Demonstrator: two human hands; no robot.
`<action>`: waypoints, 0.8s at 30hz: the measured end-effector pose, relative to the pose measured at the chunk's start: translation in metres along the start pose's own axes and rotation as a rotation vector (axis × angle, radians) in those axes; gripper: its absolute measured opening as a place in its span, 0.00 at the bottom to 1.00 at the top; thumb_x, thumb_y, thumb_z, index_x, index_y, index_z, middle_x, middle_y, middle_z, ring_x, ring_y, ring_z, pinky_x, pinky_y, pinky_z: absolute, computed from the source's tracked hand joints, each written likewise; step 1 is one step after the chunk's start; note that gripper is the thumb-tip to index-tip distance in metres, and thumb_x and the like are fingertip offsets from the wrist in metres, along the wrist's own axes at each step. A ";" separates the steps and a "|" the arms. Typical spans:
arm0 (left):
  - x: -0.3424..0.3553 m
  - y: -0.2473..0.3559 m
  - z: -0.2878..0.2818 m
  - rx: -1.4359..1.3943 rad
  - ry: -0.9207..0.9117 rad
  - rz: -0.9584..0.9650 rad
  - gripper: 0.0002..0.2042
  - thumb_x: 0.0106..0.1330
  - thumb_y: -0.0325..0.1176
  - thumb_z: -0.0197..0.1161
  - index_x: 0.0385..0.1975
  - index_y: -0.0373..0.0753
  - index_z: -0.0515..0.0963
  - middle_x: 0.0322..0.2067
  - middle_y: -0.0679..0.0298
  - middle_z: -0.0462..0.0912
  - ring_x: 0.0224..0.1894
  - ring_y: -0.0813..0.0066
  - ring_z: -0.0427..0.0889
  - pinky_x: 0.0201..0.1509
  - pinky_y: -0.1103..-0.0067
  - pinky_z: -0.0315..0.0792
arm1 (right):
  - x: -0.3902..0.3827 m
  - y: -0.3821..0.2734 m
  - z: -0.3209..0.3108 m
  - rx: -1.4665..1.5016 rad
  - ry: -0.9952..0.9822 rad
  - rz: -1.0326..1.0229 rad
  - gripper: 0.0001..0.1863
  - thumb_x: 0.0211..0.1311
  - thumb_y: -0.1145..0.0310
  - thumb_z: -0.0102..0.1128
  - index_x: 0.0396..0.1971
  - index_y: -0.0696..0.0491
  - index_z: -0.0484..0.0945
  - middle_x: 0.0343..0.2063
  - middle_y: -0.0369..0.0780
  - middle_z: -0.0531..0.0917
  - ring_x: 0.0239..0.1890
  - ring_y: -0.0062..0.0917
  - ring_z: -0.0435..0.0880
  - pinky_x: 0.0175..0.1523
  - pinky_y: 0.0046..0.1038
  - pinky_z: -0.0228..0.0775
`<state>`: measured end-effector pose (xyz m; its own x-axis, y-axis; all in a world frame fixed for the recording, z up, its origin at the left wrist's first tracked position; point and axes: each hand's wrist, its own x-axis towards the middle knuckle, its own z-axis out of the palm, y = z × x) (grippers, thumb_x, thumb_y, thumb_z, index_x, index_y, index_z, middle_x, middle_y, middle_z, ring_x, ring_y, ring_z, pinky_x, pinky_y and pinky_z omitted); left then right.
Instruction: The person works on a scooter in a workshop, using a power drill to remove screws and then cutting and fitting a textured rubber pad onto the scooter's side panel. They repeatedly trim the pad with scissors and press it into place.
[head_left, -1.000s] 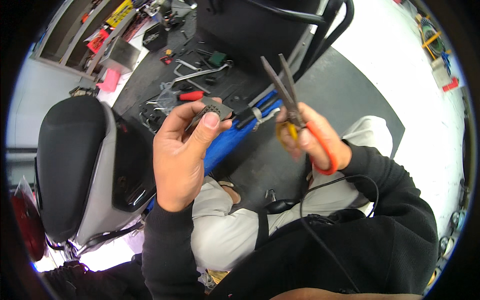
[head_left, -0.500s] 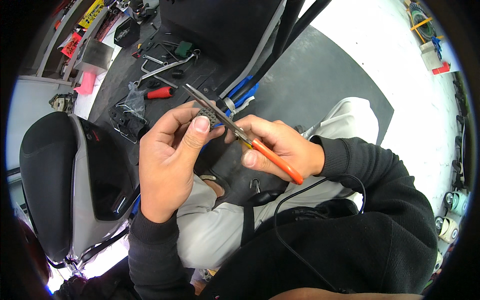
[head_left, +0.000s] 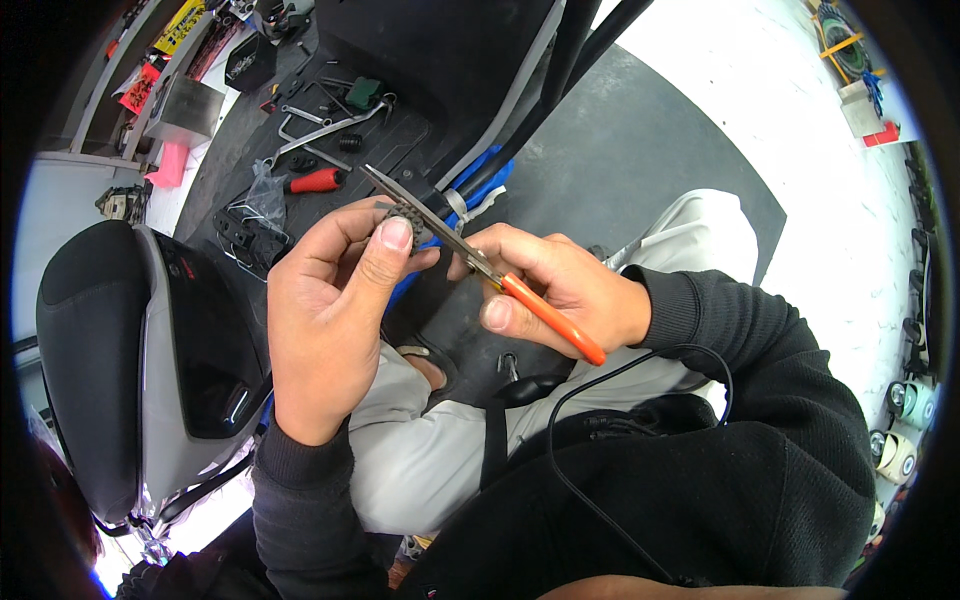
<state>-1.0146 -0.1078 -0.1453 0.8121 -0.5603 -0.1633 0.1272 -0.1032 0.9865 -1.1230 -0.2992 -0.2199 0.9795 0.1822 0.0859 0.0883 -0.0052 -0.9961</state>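
Note:
Between the thumb and fingers of my left hand (head_left: pixel 335 310) is a small dark piece with a knobbly, rubber-like surface (head_left: pixel 408 214). My fingers cover much of it, so its full shape is hidden. My right hand (head_left: pixel 570 285) is closed round the orange handles of a pair of scissors (head_left: pixel 548 315). The metal blades point up and left, passing over the knobbly piece close to my left thumb. From this angle I cannot tell whether the blades cut into it or only lie against it.
Wrenches (head_left: pixel 330 130), a red-handled tool (head_left: pixel 318 181) and a clear plastic bag (head_left: pixel 265 195) lie on the dark mat at upper left. A black and grey seat (head_left: pixel 100 370) stands at left. Dark tubes with blue wrapping (head_left: pixel 485 180) rise beyond my hands.
My left hand has shifted slightly left with the knobbly piece. The scissors stay in my right hand, almost unmoved.

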 end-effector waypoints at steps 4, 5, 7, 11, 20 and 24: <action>0.000 0.000 -0.001 0.005 0.004 0.008 0.16 0.76 0.34 0.66 0.50 0.25 0.81 0.44 0.56 0.87 0.46 0.73 0.86 0.56 0.73 0.83 | 0.001 0.002 0.000 -0.018 -0.020 -0.007 0.30 0.75 0.46 0.60 0.59 0.59 0.72 0.21 0.34 0.77 0.22 0.17 0.76 0.32 0.24 0.69; 0.000 0.000 -0.001 0.005 0.004 0.009 0.15 0.76 0.34 0.66 0.50 0.25 0.81 0.44 0.56 0.87 0.46 0.73 0.86 0.56 0.73 0.83 | 0.001 0.002 0.000 -0.014 -0.021 -0.003 0.30 0.75 0.46 0.60 0.59 0.59 0.72 0.21 0.35 0.77 0.22 0.18 0.76 0.32 0.24 0.70; -0.001 0.000 -0.001 0.011 0.002 0.006 0.15 0.76 0.34 0.65 0.50 0.25 0.81 0.44 0.56 0.86 0.46 0.73 0.86 0.56 0.73 0.83 | 0.000 0.002 0.000 -0.009 -0.025 0.006 0.31 0.75 0.46 0.60 0.59 0.59 0.72 0.22 0.35 0.78 0.22 0.18 0.77 0.33 0.24 0.71; 0.000 0.000 -0.001 0.028 -0.012 0.015 0.14 0.76 0.32 0.65 0.50 0.25 0.82 0.45 0.57 0.86 0.46 0.74 0.86 0.55 0.74 0.83 | 0.000 0.003 -0.001 -0.027 -0.030 0.012 0.30 0.75 0.46 0.60 0.58 0.59 0.72 0.22 0.35 0.78 0.23 0.19 0.78 0.33 0.25 0.72; 0.001 0.000 -0.004 0.061 -0.030 0.009 0.13 0.76 0.32 0.64 0.49 0.26 0.82 0.45 0.57 0.86 0.45 0.75 0.86 0.54 0.75 0.83 | 0.000 0.002 -0.002 -0.036 -0.031 0.022 0.30 0.75 0.45 0.60 0.58 0.59 0.73 0.22 0.35 0.79 0.23 0.19 0.78 0.33 0.25 0.72; 0.002 0.001 -0.004 0.097 -0.017 -0.005 0.13 0.76 0.32 0.65 0.49 0.26 0.82 0.44 0.58 0.86 0.45 0.75 0.86 0.53 0.76 0.83 | 0.001 0.000 -0.002 -0.032 -0.023 0.027 0.30 0.76 0.46 0.60 0.58 0.59 0.73 0.22 0.35 0.78 0.23 0.18 0.77 0.33 0.25 0.71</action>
<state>-1.0107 -0.1055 -0.1446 0.8016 -0.5734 -0.1694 0.0752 -0.1844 0.9800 -1.1216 -0.3011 -0.2199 0.9771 0.2044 0.0583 0.0683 -0.0422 -0.9968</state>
